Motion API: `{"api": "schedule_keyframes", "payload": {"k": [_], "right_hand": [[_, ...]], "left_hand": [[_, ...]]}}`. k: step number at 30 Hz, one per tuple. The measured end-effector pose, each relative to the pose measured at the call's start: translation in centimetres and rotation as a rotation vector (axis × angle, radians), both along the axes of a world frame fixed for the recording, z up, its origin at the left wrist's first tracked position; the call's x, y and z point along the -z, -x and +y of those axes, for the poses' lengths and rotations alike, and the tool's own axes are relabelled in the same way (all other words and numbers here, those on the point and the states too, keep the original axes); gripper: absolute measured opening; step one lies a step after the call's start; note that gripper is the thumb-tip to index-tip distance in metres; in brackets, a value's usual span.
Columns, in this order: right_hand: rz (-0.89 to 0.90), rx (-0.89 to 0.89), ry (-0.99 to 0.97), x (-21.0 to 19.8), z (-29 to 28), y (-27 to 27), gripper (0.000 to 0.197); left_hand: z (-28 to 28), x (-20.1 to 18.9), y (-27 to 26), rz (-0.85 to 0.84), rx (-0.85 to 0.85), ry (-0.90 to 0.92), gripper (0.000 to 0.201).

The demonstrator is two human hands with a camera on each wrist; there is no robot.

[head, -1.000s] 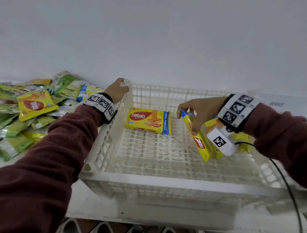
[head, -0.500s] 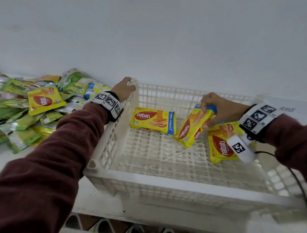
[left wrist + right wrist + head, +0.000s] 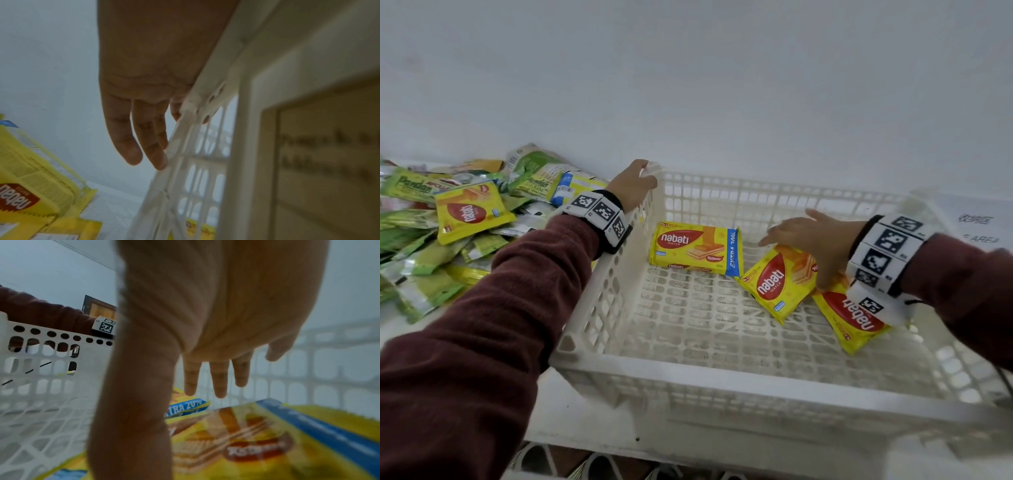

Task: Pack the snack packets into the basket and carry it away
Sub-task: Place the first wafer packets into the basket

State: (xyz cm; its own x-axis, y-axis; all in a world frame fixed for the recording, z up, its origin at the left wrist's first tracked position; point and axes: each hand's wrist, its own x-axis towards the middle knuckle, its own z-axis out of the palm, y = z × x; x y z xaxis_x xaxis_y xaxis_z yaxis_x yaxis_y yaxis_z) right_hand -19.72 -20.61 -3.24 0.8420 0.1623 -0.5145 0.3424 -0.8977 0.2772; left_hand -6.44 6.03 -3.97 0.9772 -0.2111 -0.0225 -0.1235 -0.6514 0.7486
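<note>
My right hand [image 3: 813,244] is spread flat, holding nothing; the wafer packet [image 3: 779,280] lies just under its fingers on the basket [image 3: 688,373] floor. My left hand [image 3: 631,186] rests straight-fingered on the rim. Risk, in my judgement: the packet overlaps its neighbour and could slide when carried.

Soft, even light; wrist views blurred, edges distorted.
</note>
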Motion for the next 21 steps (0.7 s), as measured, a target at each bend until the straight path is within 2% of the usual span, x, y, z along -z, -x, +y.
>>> {"api": "schedule_keyframes", "payload": {"k": [4, 11, 14, 17, 21], "right_hand": [[0.105, 0.055, 0.020, 0.4, 0.8, -0.5, 0.106], [-0.033, -0.031, 0.036, -3.1, 2.0, 0.6, 0.098], [-0.096, 0.002, -0.166, -4.0, 3.6, 1.3, 0.101], [-0.058, -0.005, -0.397, -3.1, 6.5, 2.1, 0.096], [-0.047, -0.068, -0.398, 0.2, 10.1, 1.6, 0.094]], "left_hand": [[0.0, 0.0, 0.1, -0.003, -0.005, 0.002, 0.048], [0.0, -0.2, 0.4, 0.005, -0.011, 0.002, 0.048], [0.0, -0.2, 0.3, 0.003, -0.014, -0.005, 0.049], [0.0, -0.1, 0.3, 0.018, -0.013, 0.003, 0.049], [0.1, -0.3, 0.4, 0.018, -0.013, 0.008, 0.049]]}}
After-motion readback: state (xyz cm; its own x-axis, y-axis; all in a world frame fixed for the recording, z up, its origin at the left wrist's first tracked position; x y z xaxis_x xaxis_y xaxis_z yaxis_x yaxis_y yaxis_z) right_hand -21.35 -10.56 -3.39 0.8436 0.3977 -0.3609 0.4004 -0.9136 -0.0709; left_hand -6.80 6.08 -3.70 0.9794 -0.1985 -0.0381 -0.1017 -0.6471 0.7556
